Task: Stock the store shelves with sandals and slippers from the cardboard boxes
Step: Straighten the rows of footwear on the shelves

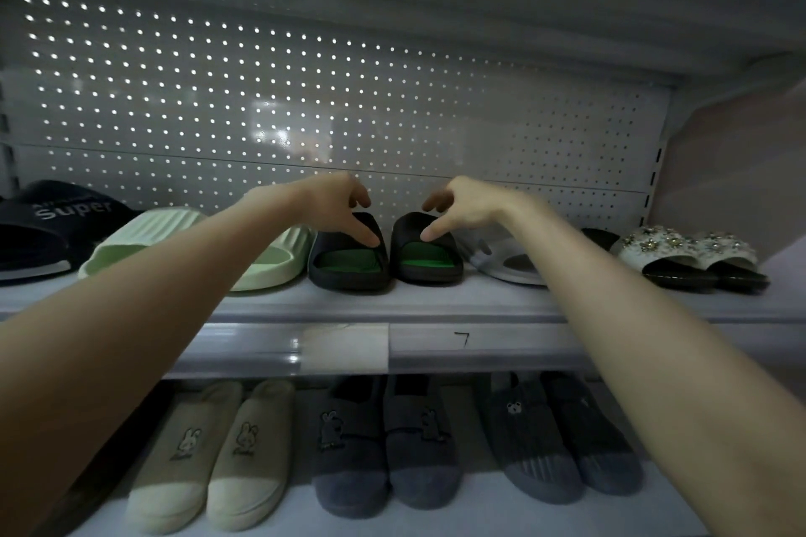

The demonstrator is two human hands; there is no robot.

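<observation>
**Both hands on a black pair, upper shelf**

The left hand (340, 201) and right hand (462, 203) reach up side by side, wrists bent down. Each is poised over one slipper of a black pair with green footbeds. Neither hand wraps anything. On each, the forefinger points straight down with its tip on the strap's front edge, and the other fingers hang loosely curled above, holding nothing.

The left slipper (349, 270) lies directly under the left hand and the right slipper (429, 264) directly under the right, so each hand is nearest its own shoe. The two stand just beside each other with a narrow gap between. Their long axes run front to back, heels toward the shelf's front lip and toes toward the pegboard back panel (305, 78). They sit flat on the shelf (436, 301), mid-row.

I judge this a last straightening or a letting-go. Any nudge would go along that front-to-back line.

To the left, touching or nearly so, is a pale green pair (131, 244). To the right is a white slide (510, 264), then jewelled sandals (689, 251). Below, another shelf carries cloth slippers (384, 445). No cardboard box is in sight.
</observation>
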